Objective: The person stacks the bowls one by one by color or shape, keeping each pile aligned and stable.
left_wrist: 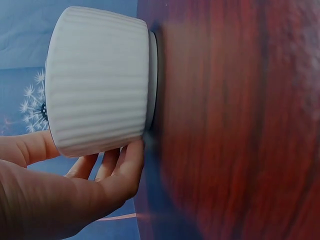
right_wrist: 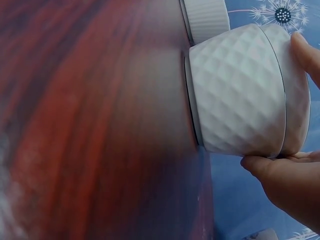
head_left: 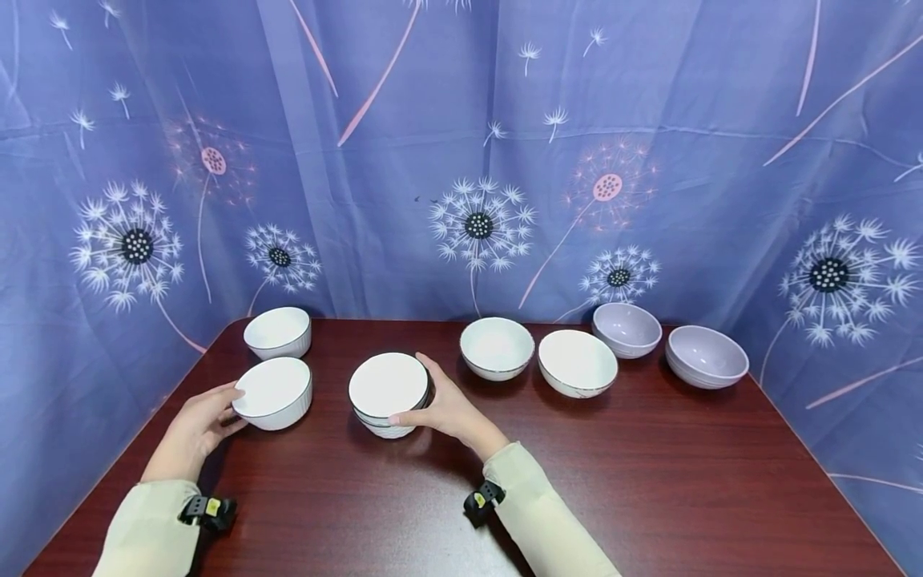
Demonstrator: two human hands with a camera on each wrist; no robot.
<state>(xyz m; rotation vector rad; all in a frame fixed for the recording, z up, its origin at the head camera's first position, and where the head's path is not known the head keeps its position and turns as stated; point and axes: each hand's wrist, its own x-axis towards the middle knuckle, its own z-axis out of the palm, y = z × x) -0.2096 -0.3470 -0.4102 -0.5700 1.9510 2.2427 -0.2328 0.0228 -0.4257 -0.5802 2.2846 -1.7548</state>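
My left hand (head_left: 199, 426) pinches the left side of a white ribbed bowl (head_left: 277, 407), thumb at the rim and fingers beneath its side. In the left wrist view, that ribbed bowl (left_wrist: 100, 85) has its foot right at the tabletop. My right hand (head_left: 447, 405) grips a white bowl (head_left: 388, 385) with a dark rim, thumb on the near side and fingers round the far right. It is nested in another white bowl (right_wrist: 237, 92), whose diamond-textured wall shows in the right wrist view. Both bowls stand upright, the lower one's foot at the table.
Behind the left hand stands another white ribbed bowl (head_left: 278, 332). Two white bowls with patterned outsides, one farther back (head_left: 497, 347) and one nearer (head_left: 578, 362), stand right of centre. Two grey-lilac bowls, one (head_left: 627, 329) beside the other (head_left: 707, 357), stand farther right. A blue curtain (head_left: 404, 200) borders the brown table (head_left: 649, 497).
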